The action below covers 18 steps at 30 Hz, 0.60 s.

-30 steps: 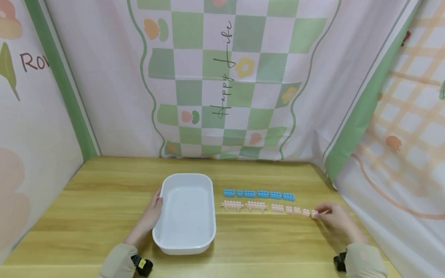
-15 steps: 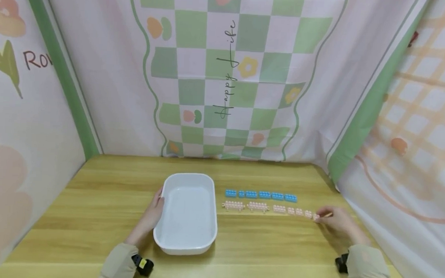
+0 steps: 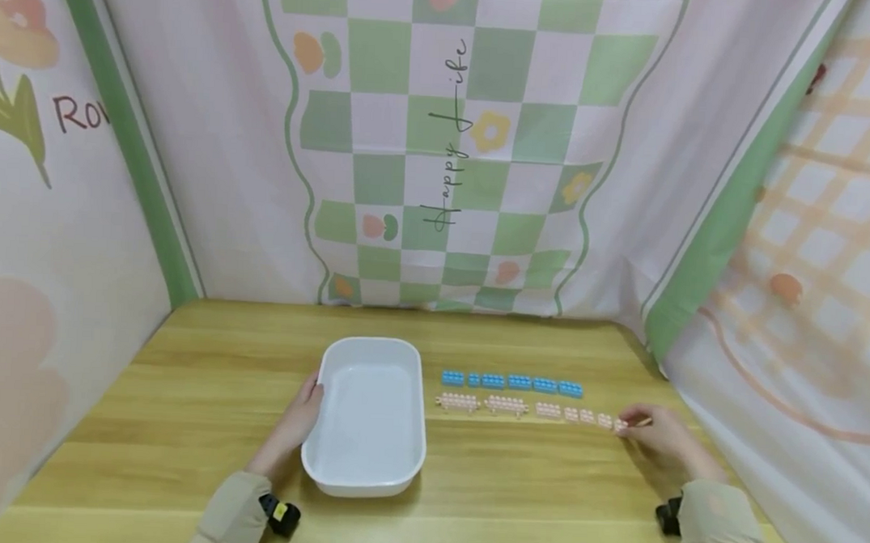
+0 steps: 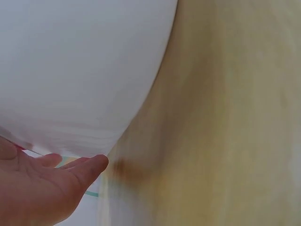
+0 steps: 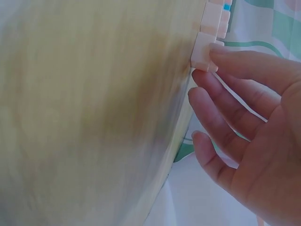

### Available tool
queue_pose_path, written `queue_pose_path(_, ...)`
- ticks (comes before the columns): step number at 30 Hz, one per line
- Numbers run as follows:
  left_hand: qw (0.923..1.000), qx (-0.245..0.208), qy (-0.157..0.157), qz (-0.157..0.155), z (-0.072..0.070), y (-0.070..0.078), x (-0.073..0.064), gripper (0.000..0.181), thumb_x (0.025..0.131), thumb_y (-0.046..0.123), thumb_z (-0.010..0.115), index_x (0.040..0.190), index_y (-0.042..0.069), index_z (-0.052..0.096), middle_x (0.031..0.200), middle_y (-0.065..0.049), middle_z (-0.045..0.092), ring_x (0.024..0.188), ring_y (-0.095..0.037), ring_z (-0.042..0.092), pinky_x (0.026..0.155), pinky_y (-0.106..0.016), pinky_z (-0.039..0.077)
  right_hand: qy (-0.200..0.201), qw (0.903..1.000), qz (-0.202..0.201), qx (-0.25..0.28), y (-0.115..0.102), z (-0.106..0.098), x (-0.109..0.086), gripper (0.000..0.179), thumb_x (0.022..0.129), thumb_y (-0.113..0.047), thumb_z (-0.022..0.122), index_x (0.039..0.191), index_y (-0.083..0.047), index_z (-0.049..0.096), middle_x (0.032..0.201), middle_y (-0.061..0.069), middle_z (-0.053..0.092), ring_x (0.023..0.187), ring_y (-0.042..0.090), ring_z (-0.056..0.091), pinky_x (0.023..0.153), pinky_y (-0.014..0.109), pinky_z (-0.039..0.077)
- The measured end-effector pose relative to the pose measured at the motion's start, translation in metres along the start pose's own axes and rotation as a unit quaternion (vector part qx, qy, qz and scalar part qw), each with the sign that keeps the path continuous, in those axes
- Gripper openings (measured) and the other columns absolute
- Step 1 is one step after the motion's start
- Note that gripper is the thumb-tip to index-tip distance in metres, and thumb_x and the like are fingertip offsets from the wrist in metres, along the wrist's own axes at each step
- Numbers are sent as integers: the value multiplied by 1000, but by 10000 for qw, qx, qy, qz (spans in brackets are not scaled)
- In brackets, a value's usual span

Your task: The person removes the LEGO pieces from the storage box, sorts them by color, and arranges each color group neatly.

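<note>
A white rectangular bin (image 3: 370, 422) stands on the table, its inside bare. My left hand (image 3: 301, 411) lies along the bin's left side; in the left wrist view its thumb (image 4: 96, 165) touches the outer wall, the other fingers partly hidden. To the right, a row of pink building bricks (image 3: 548, 410) runs toward my right hand (image 3: 657, 433). That hand pinches the small pink brick (image 5: 202, 52) at the row's right end, between thumb and index finger, while the other fingers curve loosely below it. Behind lies a row of several blue building bricks (image 3: 519, 382).
Two long pink pieces with side pegs (image 3: 505, 404) lie at the left of the pink row, near the bin's right wall. The wooden table (image 3: 527, 502) ends at a checked cloth curtain (image 3: 446, 260) behind and at cloth on both sides.
The head view has shifted slightly, so everything sits a little farther right in it. My right hand stays at the end brick and my left hand at the bin.
</note>
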<state>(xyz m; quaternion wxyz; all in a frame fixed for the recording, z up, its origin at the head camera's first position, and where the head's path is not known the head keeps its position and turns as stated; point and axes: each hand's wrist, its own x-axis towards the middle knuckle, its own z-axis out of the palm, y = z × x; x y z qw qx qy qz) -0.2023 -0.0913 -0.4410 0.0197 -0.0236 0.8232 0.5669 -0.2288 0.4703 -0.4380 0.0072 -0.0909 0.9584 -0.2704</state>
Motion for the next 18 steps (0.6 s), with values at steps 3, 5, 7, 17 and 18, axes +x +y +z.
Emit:
queue_pose_path(3, 10000, -58, -38, -47, 2, 0, 1, 50, 103, 22, 24, 148, 1, 19, 144, -29, 33, 125, -44, 42, 102, -55, 38, 8, 9999, 31, 154, 4, -3, -2, 33, 82, -11, 69, 105, 11, 61, 91, 20, 67, 75, 21, 62, 63, 24, 49)
queue_pose_path(5, 9999, -109, -64, -60, 3, 1, 2, 51, 103, 23, 24, 148, 1, 19, 144, -29, 33, 127, -44, 40, 104, -55, 36, 56, 9997, 55, 220, 5, -6, -4, 35, 83, -9, 67, 109, 13, 59, 93, 22, 66, 75, 20, 62, 63, 23, 49)
queue_pose_path(7, 9998, -170, -113, -84, 3, 2, 4, 51, 103, 23, 24, 148, 1, 18, 145, -29, 33, 128, -44, 39, 105, -55, 35, 134, 9997, 67, 210, 4, -10, -5, 35, 85, -9, 64, 112, 13, 58, 95, 23, 66, 75, 20, 63, 63, 23, 49)
queue_pose_path(17, 9990, -217, -352, 158, -1, 8, 10, 51, 102, 14, 30, 147, -6, 16, 148, -30, 25, 132, -45, 33, 109, -53, 30, 1033, 9940, -348, -87, -47, -25, -7, 37, 95, -22, 54, 118, 8, 57, 109, 27, 62, 93, 38, 58, 73, 46, 51)
queue_pose_path(18, 9990, -167, -360, 197, -2, 9, 10, 53, 102, 15, 32, 147, -6, 15, 147, -30, 26, 132, -44, 33, 109, -53, 30, 1186, 9921, -401, -97, -56, -27, -8, 39, 95, -23, 54, 120, 7, 56, 112, 28, 60, 97, 41, 56, 78, 52, 49)
